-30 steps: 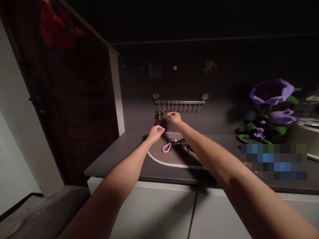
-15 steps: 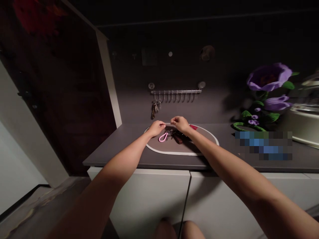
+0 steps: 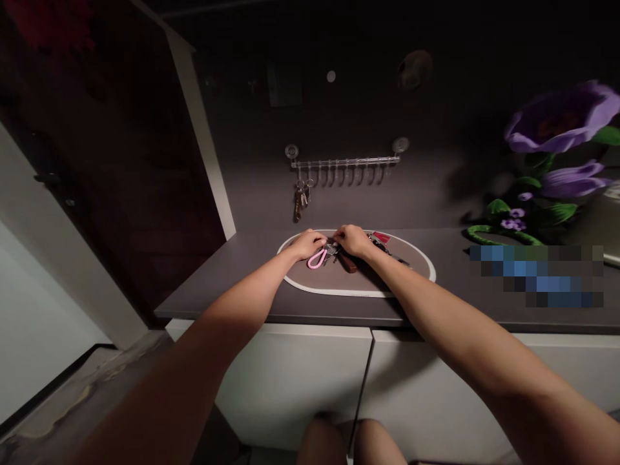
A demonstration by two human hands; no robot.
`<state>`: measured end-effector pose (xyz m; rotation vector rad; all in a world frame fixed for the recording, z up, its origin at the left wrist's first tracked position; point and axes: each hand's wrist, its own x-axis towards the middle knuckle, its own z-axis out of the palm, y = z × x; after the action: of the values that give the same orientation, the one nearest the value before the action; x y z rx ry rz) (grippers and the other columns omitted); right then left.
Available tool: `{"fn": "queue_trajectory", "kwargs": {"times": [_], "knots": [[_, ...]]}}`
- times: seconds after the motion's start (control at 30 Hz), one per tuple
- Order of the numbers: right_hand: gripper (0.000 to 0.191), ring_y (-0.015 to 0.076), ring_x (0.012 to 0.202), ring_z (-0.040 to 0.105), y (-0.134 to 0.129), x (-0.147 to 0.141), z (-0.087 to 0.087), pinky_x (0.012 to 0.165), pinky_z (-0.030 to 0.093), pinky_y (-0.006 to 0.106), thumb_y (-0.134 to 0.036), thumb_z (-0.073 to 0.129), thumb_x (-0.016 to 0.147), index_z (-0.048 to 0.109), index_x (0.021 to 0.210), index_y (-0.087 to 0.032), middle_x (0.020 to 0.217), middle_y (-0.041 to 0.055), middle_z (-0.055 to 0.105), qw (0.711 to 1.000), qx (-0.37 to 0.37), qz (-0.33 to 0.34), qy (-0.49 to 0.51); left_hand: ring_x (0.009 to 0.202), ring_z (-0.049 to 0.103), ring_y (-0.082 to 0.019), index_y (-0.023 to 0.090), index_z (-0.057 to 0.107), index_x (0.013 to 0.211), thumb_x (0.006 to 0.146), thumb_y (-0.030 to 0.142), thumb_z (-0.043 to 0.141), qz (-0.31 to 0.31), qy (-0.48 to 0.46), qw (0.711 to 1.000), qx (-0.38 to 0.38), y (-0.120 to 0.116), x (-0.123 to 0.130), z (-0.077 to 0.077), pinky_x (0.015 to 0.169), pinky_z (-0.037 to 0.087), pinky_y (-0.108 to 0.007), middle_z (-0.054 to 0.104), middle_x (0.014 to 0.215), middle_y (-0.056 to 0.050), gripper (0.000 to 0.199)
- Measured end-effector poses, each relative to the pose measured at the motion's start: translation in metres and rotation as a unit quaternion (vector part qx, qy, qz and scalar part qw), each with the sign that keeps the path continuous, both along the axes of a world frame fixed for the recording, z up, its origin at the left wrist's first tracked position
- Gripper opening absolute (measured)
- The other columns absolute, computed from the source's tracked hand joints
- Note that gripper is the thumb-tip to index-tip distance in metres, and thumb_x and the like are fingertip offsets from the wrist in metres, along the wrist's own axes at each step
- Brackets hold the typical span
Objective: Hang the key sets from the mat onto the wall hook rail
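Observation:
Both hands are over an oval mat with a pale rim on the dark counter. My left hand has its fingers bent at a small cluster of keys, beside a pink loop. My right hand pinches at the other side of the same cluster. What either hand's fingertips hold is too small to make out. A dark red-brown key holder lies just below my right hand. Behind my right wrist are a red item and more dark items.
On the wall a clear rail with hooks carries hanging keys at its left end. Purple flowers with green leaves and a pale rounded object stand at the right. White cabinet doors are below the counter.
My hands have come down closer to the keys on the mat. The view has shifted and tilted a little, with the wall rail now higher in it.

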<state>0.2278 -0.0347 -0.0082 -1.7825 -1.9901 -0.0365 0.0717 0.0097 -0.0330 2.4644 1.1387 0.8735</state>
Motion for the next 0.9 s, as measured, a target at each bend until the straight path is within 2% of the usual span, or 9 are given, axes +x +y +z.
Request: {"fn": "queue_trajectory", "kwargs": {"times": [0.17,0.33,0.63,0.9], "knots": [[0.021,0.0181,0.084,0.061,0.004,0.001,-0.003,0.071,0.039,0.022,-0.022,0.051,0.077,0.069,0.087,-0.018,0.09,0.0098,0.068,1.0,0.002,0.003,0.009,0.066,0.051,-0.012,0.014,0.066,0.078,0.074,0.023,0.052,0.005,-0.07,0.996,-0.056,0.003,0.001,-0.005,0.066,0.039,-0.023,0.064,0.073,-0.002,0.017],[0.019,0.0173,0.082,0.06,0.007,0.002,-0.005,0.069,0.039,0.021,-0.022,0.052,0.076,0.068,0.085,-0.019,0.089,0.0081,0.068,1.0,0.007,-0.001,0.009,0.063,0.049,-0.009,0.013,0.063,0.074,0.072,0.023,0.056,0.011,-0.125,0.988,-0.095,0.007,0.0,-0.01,0.064,0.039,-0.022,0.061,0.07,0.0,0.012],[0.021,0.0171,0.082,0.06,-0.002,-0.003,0.001,0.068,0.038,0.022,-0.023,0.05,0.078,0.068,0.087,-0.018,0.09,0.0082,0.068,1.0,0.002,-0.003,-0.001,0.063,0.049,-0.008,0.012,0.058,0.071,0.073,0.018,0.054,0.012,-0.191,0.973,-0.126,0.001,0.0,-0.004,0.066,0.039,-0.022,0.058,0.066,0.001,0.007],[0.02,0.0152,0.077,0.059,-0.004,-0.004,0.002,0.066,0.037,0.021,-0.022,0.049,0.079,0.067,0.086,-0.018,0.087,0.0062,0.068,0.999,0.014,0.028,0.011,0.056,0.044,-0.007,0.012,0.058,0.076,0.075,0.02,0.053,0.014,-0.241,0.957,-0.163,-0.007,-0.002,0.005,0.063,0.038,-0.021,0.053,0.059,0.003,0.009]]}}
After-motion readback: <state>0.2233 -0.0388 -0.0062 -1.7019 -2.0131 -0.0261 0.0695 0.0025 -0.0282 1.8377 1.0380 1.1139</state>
